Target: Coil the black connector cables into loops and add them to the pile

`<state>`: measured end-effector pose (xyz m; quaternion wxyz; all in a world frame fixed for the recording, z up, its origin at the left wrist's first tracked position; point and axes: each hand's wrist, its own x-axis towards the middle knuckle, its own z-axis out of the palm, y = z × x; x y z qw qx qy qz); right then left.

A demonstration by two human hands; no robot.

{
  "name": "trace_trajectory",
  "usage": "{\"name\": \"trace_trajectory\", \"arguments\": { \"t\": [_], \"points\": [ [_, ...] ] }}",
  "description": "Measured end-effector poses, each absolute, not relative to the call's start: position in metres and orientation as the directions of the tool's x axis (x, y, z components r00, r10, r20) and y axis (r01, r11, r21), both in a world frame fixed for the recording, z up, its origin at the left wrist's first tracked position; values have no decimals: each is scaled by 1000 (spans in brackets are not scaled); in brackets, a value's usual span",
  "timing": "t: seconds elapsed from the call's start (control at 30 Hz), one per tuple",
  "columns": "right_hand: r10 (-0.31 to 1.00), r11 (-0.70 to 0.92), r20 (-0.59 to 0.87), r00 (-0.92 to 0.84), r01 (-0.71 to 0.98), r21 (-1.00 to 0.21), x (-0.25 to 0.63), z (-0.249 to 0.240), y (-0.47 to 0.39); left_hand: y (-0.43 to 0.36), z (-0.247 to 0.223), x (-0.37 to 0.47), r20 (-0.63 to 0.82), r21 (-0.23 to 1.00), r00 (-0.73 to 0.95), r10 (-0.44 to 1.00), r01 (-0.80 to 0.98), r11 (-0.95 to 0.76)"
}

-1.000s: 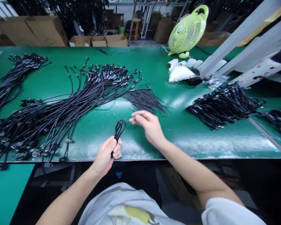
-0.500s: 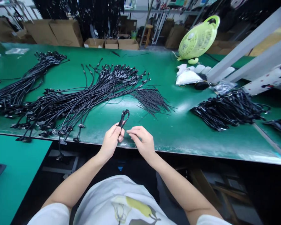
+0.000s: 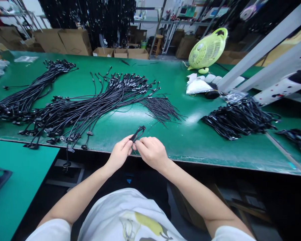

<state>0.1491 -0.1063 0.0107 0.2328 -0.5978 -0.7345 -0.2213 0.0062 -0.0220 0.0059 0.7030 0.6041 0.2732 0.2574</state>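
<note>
A folded black cable (image 3: 138, 133) is gripped in my left hand (image 3: 121, 151), its looped end pointing up and to the right over the table's front edge. My right hand (image 3: 152, 151) is closed against the lower part of the loop, its fingertips touching those of my left. Whatever the right fingers pinch is hidden behind them. Beyond my hands lies a pile of thin, short black ties (image 3: 162, 108). To its left a big spread of long black cables (image 3: 90, 105) with connectors at both ends covers the table, a few of them hanging over the front edge.
Another bunch of cables (image 3: 37, 83) lies far left. On the right rests a heap of folded black cables (image 3: 240, 117), with more folded cables (image 3: 299, 139) beside it. A green fan (image 3: 208, 50) and a white bag (image 3: 199, 85) stand behind, near slanted white posts (image 3: 261, 47).
My right hand has moved left to meet the left hand and closed in at the cable. The held cable has tilted further to the right. The camera view has shifted slightly.
</note>
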Motion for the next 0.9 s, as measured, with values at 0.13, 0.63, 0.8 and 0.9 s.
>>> {"name": "trace_trajectory", "arguments": {
  "t": [0.13,0.63,0.8,0.9],
  "points": [
    [613,438,507,-607,794,422,156,25,-102,-17,-1,4,-51,990,720,692,130,-62],
    [741,367,206,-639,643,672,133,46,-121,-23,15,1,-342,895,847,406,163,415],
    [656,480,147,-740,560,675,139,38,-118,-32,11,-4,-397,909,834,383,299,291],
    [654,460,205,-728,598,656,147,33,-111,-35,15,-9,-370,928,822,433,354,120]
  ]
}}
